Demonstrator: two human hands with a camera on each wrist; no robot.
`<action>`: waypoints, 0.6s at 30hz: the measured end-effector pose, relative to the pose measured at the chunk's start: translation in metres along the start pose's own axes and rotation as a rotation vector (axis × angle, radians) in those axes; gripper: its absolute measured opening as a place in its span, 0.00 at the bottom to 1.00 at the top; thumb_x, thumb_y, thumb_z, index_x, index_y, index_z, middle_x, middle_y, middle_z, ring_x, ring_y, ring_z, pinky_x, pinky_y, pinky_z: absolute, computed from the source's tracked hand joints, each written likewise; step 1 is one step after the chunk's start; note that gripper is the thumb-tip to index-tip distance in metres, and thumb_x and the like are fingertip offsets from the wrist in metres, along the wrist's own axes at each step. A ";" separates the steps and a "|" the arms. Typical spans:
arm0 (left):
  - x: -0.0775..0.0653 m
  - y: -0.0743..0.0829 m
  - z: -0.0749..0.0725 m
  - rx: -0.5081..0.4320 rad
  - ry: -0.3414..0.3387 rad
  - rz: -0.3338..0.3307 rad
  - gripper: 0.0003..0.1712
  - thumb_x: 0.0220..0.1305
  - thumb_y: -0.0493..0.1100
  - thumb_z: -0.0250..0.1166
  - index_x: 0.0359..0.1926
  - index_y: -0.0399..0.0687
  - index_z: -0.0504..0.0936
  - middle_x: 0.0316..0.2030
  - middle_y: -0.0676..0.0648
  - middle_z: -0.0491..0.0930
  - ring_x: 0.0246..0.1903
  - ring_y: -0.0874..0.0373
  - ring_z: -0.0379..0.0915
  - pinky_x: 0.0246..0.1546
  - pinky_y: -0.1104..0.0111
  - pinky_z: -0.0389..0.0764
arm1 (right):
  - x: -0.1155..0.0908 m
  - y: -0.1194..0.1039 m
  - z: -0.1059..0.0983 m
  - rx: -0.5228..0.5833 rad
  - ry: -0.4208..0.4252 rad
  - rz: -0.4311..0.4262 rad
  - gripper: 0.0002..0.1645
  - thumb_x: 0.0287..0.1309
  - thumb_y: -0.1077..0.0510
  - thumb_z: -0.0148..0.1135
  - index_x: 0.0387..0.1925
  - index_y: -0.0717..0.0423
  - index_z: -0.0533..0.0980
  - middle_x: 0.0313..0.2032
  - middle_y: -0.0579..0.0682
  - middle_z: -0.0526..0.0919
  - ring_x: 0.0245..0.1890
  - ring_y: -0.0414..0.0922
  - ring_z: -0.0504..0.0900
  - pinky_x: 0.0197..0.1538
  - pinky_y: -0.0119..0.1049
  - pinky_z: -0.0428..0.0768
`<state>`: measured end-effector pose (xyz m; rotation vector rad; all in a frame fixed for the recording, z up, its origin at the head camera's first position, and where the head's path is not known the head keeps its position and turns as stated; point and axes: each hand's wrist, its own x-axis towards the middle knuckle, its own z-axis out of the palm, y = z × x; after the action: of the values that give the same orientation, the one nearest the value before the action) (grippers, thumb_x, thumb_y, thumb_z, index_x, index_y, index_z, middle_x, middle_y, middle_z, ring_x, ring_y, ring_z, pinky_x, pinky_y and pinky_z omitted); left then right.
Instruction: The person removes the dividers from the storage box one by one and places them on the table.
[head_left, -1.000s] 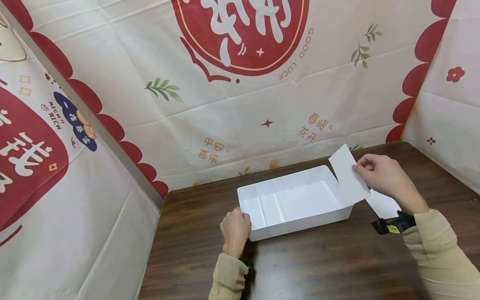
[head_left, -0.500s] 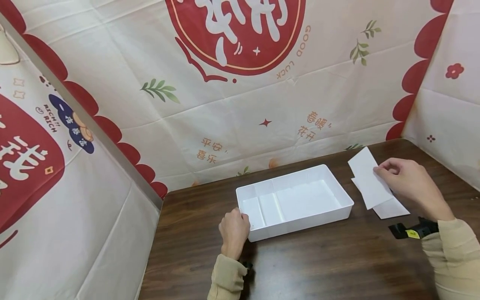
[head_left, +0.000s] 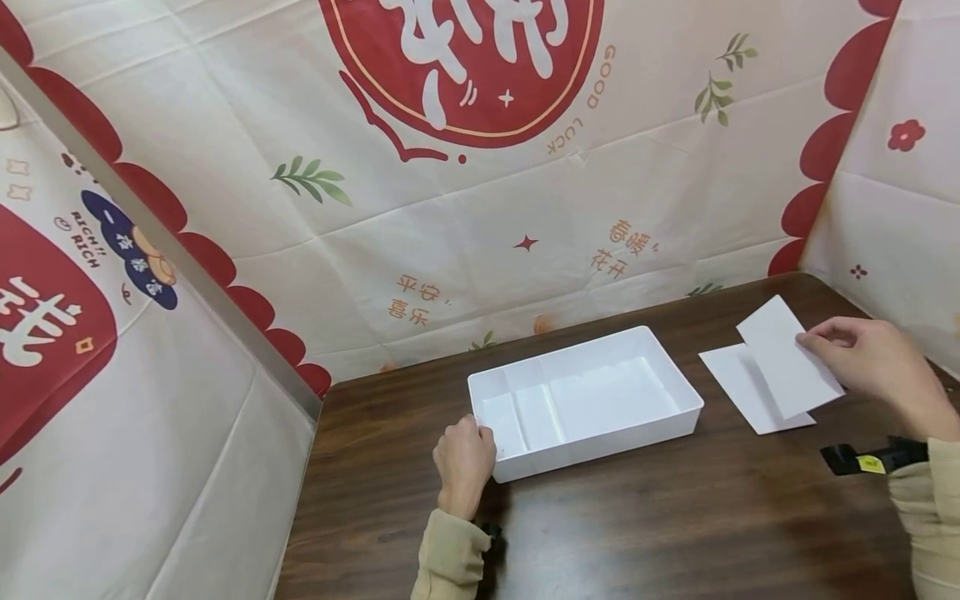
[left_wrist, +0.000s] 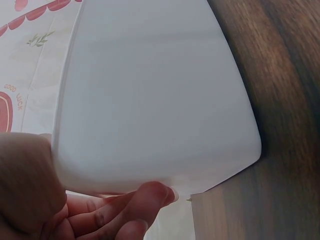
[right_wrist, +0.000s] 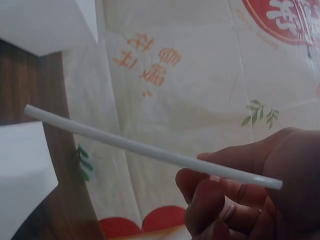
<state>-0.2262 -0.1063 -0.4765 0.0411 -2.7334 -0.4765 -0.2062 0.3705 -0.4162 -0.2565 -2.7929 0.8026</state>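
Note:
A shallow white plastic tray box (head_left: pixel 600 446) stands on the table, with low ridges across its floor near the left end. My left hand (head_left: pixel 463 460) grips its left end wall; in the left wrist view the fingers (left_wrist: pixel 150 195) curl against the outer end. My right hand (head_left: pixel 873 354) pinches a thin white rectangular panel (head_left: pixel 791 358) by its right edge, thumb against fingers. That panel appears edge-on in the right wrist view (right_wrist: pixel 150 152). Below it a second white panel (head_left: pixel 731 375) lies flat on the table, partly covered by the held one in the head view.
The dark wood-grain table (head_left: pixel 637 533) meets a printed white cloth wall (head_left: pixel 450 208) at the back. Further cloth walls close off the left (head_left: pixel 225 467) and right sides. Black bands sit on both wrists, one with a yellow label (head_left: pixel 872 464).
My right hand has carried the pinched panel rightward, away from the tray box's right end to above the second panel. My left hand has kept its grip on the box's left end.

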 end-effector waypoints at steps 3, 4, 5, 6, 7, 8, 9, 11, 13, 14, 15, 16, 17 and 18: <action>0.001 -0.002 -0.001 0.001 -0.003 0.000 0.14 0.54 0.40 0.59 0.15 0.42 0.73 0.13 0.41 0.77 0.11 0.49 0.70 0.11 0.55 0.70 | 0.004 0.014 0.000 -0.009 -0.007 0.010 0.31 0.62 0.45 0.53 0.42 0.75 0.74 0.40 0.81 0.73 0.33 0.64 0.71 0.31 0.55 0.70; 0.001 -0.002 -0.001 0.002 -0.004 0.000 0.14 0.54 0.41 0.59 0.15 0.42 0.73 0.13 0.41 0.77 0.11 0.49 0.70 0.12 0.55 0.70 | 0.005 0.019 0.000 -0.010 -0.010 0.010 0.31 0.63 0.46 0.53 0.42 0.75 0.74 0.41 0.81 0.73 0.34 0.65 0.71 0.32 0.57 0.70; 0.001 -0.002 -0.001 0.001 -0.005 -0.001 0.14 0.54 0.41 0.59 0.15 0.42 0.73 0.13 0.41 0.77 0.11 0.49 0.70 0.12 0.55 0.70 | 0.006 0.024 0.000 -0.014 -0.015 0.012 0.31 0.63 0.46 0.53 0.42 0.76 0.73 0.41 0.82 0.72 0.34 0.65 0.71 0.32 0.57 0.70; 0.001 -0.002 -0.002 -0.001 -0.007 -0.002 0.14 0.54 0.41 0.59 0.15 0.42 0.73 0.13 0.41 0.77 0.11 0.49 0.70 0.12 0.55 0.70 | 0.008 0.029 0.000 -0.014 -0.019 0.013 0.31 0.63 0.46 0.52 0.42 0.76 0.73 0.41 0.82 0.72 0.33 0.65 0.70 0.32 0.56 0.71; 0.001 -0.002 -0.002 -0.003 -0.008 -0.002 0.13 0.54 0.41 0.59 0.15 0.42 0.74 0.13 0.41 0.77 0.11 0.49 0.70 0.12 0.55 0.70 | 0.009 0.033 0.000 -0.019 -0.026 0.023 0.32 0.63 0.45 0.52 0.42 0.76 0.73 0.41 0.82 0.71 0.34 0.65 0.70 0.31 0.57 0.71; 0.001 -0.002 -0.002 -0.004 -0.007 -0.003 0.13 0.54 0.41 0.59 0.15 0.42 0.74 0.13 0.42 0.77 0.11 0.50 0.69 0.12 0.55 0.70 | 0.010 0.038 0.000 -0.027 -0.031 0.027 0.32 0.63 0.44 0.52 0.42 0.76 0.72 0.40 0.81 0.71 0.33 0.64 0.70 0.30 0.55 0.72; 0.001 -0.002 -0.003 -0.005 -0.008 -0.004 0.14 0.55 0.41 0.59 0.15 0.42 0.73 0.12 0.42 0.76 0.11 0.50 0.69 0.12 0.56 0.70 | 0.011 0.042 0.001 -0.028 -0.034 0.034 0.33 0.63 0.44 0.52 0.42 0.76 0.72 0.39 0.81 0.72 0.32 0.63 0.69 0.28 0.52 0.71; 0.001 -0.003 -0.003 -0.009 -0.013 -0.005 0.14 0.55 0.40 0.58 0.15 0.42 0.73 0.12 0.42 0.76 0.10 0.51 0.68 0.11 0.56 0.69 | 0.012 0.050 0.001 -0.031 -0.037 0.051 0.33 0.63 0.44 0.52 0.42 0.76 0.72 0.34 0.77 0.74 0.28 0.59 0.69 0.25 0.46 0.70; 0.001 -0.003 -0.003 -0.009 -0.011 -0.003 0.14 0.55 0.40 0.58 0.15 0.42 0.73 0.12 0.43 0.75 0.10 0.52 0.67 0.11 0.57 0.69 | 0.012 0.057 0.003 -0.037 -0.031 0.060 0.32 0.63 0.45 0.53 0.40 0.76 0.73 0.27 0.71 0.75 0.25 0.55 0.69 0.22 0.42 0.67; 0.000 -0.003 -0.003 -0.010 -0.012 -0.002 0.14 0.55 0.40 0.58 0.15 0.43 0.72 0.11 0.43 0.75 0.10 0.52 0.67 0.11 0.57 0.69 | 0.012 0.060 0.003 -0.037 -0.026 0.060 0.31 0.62 0.45 0.53 0.39 0.76 0.73 0.25 0.68 0.75 0.24 0.54 0.69 0.22 0.40 0.65; 0.000 -0.003 -0.003 -0.010 -0.010 -0.001 0.14 0.55 0.40 0.58 0.14 0.43 0.72 0.11 0.43 0.75 0.10 0.52 0.68 0.11 0.56 0.69 | 0.012 0.063 0.004 -0.032 -0.025 0.067 0.31 0.62 0.46 0.54 0.39 0.77 0.73 0.25 0.68 0.75 0.24 0.54 0.69 0.23 0.40 0.64; 0.000 -0.003 -0.003 -0.010 -0.008 0.000 0.14 0.54 0.40 0.58 0.14 0.43 0.72 0.12 0.42 0.75 0.10 0.51 0.68 0.11 0.56 0.70 | 0.011 0.066 0.004 -0.033 -0.021 0.064 0.30 0.62 0.47 0.54 0.38 0.77 0.73 0.24 0.68 0.76 0.23 0.53 0.69 0.23 0.40 0.64; 0.000 -0.003 -0.003 -0.009 -0.006 0.001 0.14 0.54 0.40 0.58 0.14 0.43 0.72 0.12 0.42 0.76 0.11 0.51 0.68 0.12 0.56 0.70 | 0.011 0.069 0.005 -0.032 -0.021 0.068 0.30 0.62 0.48 0.54 0.38 0.78 0.73 0.25 0.70 0.75 0.23 0.53 0.69 0.23 0.41 0.63; 0.000 -0.003 -0.003 -0.008 -0.006 0.001 0.14 0.54 0.40 0.58 0.14 0.43 0.72 0.12 0.42 0.76 0.11 0.50 0.69 0.12 0.56 0.70 | 0.010 0.072 0.006 -0.033 -0.023 0.078 0.30 0.62 0.48 0.55 0.38 0.78 0.73 0.26 0.73 0.75 0.24 0.54 0.69 0.24 0.41 0.63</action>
<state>-0.2247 -0.1099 -0.4745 0.0364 -2.7371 -0.4881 -0.2098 0.4298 -0.4578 -0.3657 -2.8346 0.7823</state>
